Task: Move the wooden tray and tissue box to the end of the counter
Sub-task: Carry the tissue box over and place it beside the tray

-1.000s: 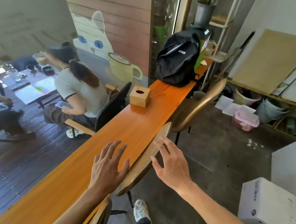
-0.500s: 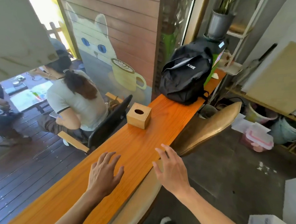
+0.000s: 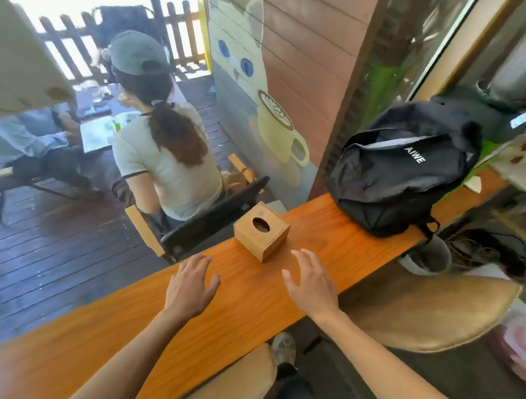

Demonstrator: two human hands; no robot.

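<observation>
Compared with a second ago, both hands sit much nearer the tissue box [image 3: 261,230], which now lies at the centre of the frame rather than far up the surface [image 3: 232,310]. The left hand [image 3: 190,289] and right hand [image 3: 311,284], earlier low in the frame over a chair back, now hover spread-fingered over the wood just short of the box, one to each side, touching nothing. The black backpack [image 3: 405,167] has grown large at the right. The seated person in a cap [image 3: 164,137] now fills the upper middle, and a fence [image 3: 119,31] shows at the top.
</observation>
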